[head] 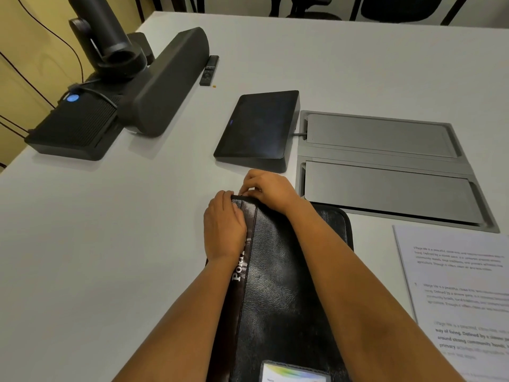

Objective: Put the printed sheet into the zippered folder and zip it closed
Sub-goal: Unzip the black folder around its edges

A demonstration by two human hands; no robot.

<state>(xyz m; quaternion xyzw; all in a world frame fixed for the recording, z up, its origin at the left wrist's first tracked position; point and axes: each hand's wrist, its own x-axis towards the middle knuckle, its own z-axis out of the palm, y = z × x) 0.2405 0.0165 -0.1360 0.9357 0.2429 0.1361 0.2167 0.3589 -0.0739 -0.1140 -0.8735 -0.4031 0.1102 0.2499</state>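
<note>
The black zippered folder (278, 285) is laid flat at the middle of the table's (110, 230) near edge, its spine to the left, and appears closed. Its far left corner is gripped by the left hand (224, 224), the fingers curled over the spine. Just beside it, the folder's far edge is pinched between the thumb and fingertips of the right hand (268, 190); what exactly is pinched there cannot be told. The printed sheet (462, 285) is seen outside the folder, flat by the table's right edge. Beyond the hands a dark tablet (259, 128) is placed beside 2 grey hatch lids (385, 161).
</note>
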